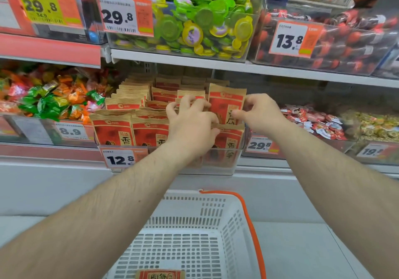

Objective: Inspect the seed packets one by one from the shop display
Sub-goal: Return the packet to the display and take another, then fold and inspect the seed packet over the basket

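packet: one seed packet (pixel 225 104) is raised above the clear bin (pixel 233 160), frame centre
right hand (pixel 260 114): packet's right edge is pinched by curled fingers
left hand (pixel 191 123): fingers are curled on the packet's left side
risk: neighbouring packets (pixel 131 129) could be dragged out if lifted askew
basket (pixel 216 216): lower centre

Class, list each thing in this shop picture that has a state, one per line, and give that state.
Raised seed packet: upright, lifted above its row, pinched by both hands.
Left hand: fingers curled on the packet's left edge.
Right hand: pinches the packet's right edge.
Seed packets in the clear bin: upright, in rows.
White basket: open, one packet lying flat inside.
Orange basket handle: folded down along the rim.
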